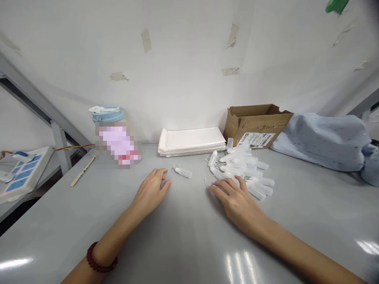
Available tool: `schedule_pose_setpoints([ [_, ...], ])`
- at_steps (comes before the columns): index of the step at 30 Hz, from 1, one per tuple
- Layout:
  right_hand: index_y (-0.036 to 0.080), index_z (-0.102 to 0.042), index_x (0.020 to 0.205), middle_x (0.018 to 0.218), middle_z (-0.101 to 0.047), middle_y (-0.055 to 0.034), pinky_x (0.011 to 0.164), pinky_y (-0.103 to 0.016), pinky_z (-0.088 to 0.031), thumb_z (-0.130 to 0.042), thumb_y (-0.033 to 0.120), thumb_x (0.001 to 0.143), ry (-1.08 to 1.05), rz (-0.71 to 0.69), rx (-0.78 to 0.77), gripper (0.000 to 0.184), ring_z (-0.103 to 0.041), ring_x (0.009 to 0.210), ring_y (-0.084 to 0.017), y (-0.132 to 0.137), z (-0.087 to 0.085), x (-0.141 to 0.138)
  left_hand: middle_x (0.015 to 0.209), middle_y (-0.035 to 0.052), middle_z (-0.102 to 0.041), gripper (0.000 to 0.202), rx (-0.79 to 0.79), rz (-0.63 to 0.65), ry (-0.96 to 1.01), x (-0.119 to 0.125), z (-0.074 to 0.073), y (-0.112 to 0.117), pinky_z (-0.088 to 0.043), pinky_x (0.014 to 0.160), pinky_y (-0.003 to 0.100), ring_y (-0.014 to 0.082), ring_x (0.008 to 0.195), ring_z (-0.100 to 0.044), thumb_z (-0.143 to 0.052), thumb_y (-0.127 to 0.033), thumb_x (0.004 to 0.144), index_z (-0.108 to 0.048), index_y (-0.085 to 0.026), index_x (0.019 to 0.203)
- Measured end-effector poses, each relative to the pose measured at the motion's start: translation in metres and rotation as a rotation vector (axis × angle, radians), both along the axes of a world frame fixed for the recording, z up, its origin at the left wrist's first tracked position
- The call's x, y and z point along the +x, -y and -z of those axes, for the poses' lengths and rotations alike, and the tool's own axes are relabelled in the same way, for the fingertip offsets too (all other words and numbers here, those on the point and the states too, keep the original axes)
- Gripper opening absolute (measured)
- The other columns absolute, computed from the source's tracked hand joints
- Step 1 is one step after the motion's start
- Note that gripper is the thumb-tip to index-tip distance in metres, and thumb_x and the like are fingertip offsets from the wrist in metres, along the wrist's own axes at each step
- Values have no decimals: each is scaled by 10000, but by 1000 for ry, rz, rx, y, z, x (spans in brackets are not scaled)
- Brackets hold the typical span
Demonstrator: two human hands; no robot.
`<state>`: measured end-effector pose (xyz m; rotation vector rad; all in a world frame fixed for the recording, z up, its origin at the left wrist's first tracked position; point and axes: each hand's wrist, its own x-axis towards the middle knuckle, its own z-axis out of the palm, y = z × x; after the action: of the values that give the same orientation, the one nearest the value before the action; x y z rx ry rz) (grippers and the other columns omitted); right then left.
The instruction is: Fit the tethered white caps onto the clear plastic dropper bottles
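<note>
The place is looking like a workshop or packing station: a plain grey tabletop (183,236) is running along a white wall (183,86) where scraps of tape (146,40) are clinging, a metal frame (60,144) is standing at the left, and a labelled cardboard box (251,128), a stack of white mailers (194,140) and a heap of lookalike plastic bottles (242,165) are sharing the work surface.

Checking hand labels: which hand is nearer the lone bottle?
Left. The left hand is just left of the lone bottle; the right hand is farther, at the bottle pile.
</note>
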<state>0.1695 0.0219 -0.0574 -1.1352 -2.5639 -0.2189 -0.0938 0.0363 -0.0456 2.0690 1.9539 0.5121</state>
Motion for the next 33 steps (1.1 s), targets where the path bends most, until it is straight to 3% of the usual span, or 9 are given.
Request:
schedule_pose_setpoints([
  [7, 122, -504, 1119, 980, -633, -112, 909, -543, -306, -371, -31, 815, -6, 21, 7, 365, -582, 910, -261, 3, -1, -2, 970, 98, -592, 399, 83, 36, 3, 0, 7, -10, -450, 834, 395, 268, 992, -526, -444, -323, 862, -533, -124, 1196],
  [12, 122, -515, 1074, 929, -645, -105, 911, -536, -317, -335, -38, 836, -3, 10, 30, 339, -608, 848, -240, 0, -2, -1, 1160, 104, -561, 415, 160, 113, 5, 3, 11, -18, -398, 915, 430, 274, 1072, -451, -449, -292, 876, -475, -169, 1272],
  [16, 113, -510, 1084, 954, -643, -116, 899, -515, -350, -315, -39, 852, -55, -14, 26, 339, -612, 845, -232, -1, -4, -1, 1239, 53, -557, 362, 197, 201, -2, 4, 14, -22, -365, 941, 446, 270, 1119, -406, -415, -236, 896, -495, -223, 1249],
  [19, 115, -495, 1117, 997, -635, -123, 872, -476, -396, -333, -23, 862, -122, -32, 6, 332, -602, 872, -227, 0, -5, -1, 1145, 70, -586, 296, 218, 226, -2, 4, 14, -21, -388, 912, 428, 258, 1069, -429, -407, -218, 899, -575, -206, 1142],
  [28, 191, -483, 1130, 1026, -635, -108, 738, -387, -532, -400, 70, 888, -413, -83, -123, 283, -607, 905, -233, 7, -17, -3, 797, 63, -597, 185, 195, 122, 12, 4, 4, -6, -444, 756, 376, 247, 877, -486, -439, -245, 857, -601, -184, 790],
  [30, 193, -484, 1128, 1033, -625, -111, 754, -381, -540, -410, 100, 898, -465, -84, -143, 260, -613, 932, -231, 8, -18, -3, 789, 72, -598, 173, 196, 77, 14, 5, 1, -1, -434, 751, 408, 265, 871, -484, -450, -251, 845, -597, -177, 790],
  [33, 187, -481, 1129, 1041, -608, -112, 785, -360, -537, -424, 106, 904, -523, -100, -169, 246, -608, 966, -220, 9, -19, -3, 911, 98, -607, 197, 219, 65, 38, 13, -7, 8, -423, 794, 443, 288, 948, -475, -463, -253, 841, -578, -153, 966],
])
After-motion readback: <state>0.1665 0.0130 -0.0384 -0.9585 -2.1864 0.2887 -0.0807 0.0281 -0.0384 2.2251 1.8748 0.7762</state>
